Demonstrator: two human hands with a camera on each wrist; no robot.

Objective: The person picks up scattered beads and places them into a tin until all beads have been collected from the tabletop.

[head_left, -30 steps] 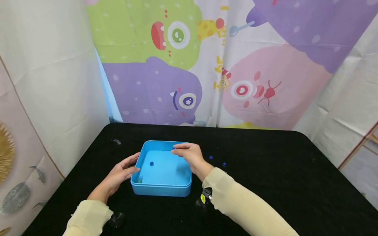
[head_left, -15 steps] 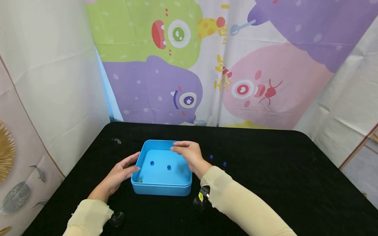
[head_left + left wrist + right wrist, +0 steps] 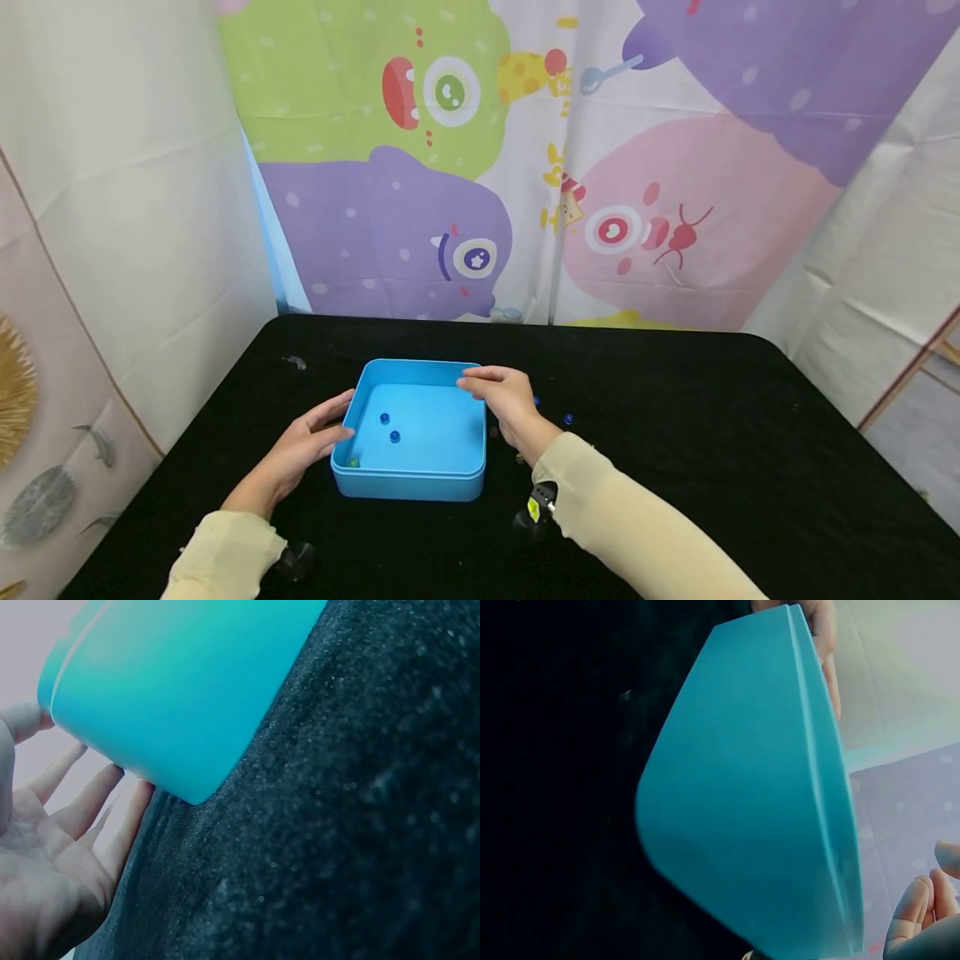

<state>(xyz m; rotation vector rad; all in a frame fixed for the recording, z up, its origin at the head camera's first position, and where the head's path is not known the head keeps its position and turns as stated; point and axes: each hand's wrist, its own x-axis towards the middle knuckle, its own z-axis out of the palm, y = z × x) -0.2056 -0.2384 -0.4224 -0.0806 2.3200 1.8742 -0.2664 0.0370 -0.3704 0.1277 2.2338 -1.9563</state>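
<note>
A blue square box (image 3: 408, 487) rests on the black table. Inside it lie a blue marble (image 3: 385, 418), a second blue marble (image 3: 394, 436) and a green marble (image 3: 354, 462) in the near left corner. My left hand (image 3: 303, 446) touches the box's left side, its thumb at the rim; the left wrist view shows straight fingers (image 3: 94, 799) against the outer wall. Over the far right corner of the box hangs my right hand (image 3: 506, 404), its fingers relaxed and no marble visible in them. Right of the box lies a blue marble (image 3: 567, 419); another blue marble (image 3: 536, 401) is partly behind the right hand.
A small yellowish marble (image 3: 520, 458) lies under the right wrist, with a dark brownish spot (image 3: 493, 432) close to the box. A greyish mark (image 3: 295, 362) shows on the black tabletop (image 3: 675, 467) at the far left. A cartoon curtain (image 3: 420, 208) hangs behind the table.
My right hand let go of a blue marble, which dropped into the box and rolled left and nearer. That hand has since moved right. My left hand stays at the box.
</note>
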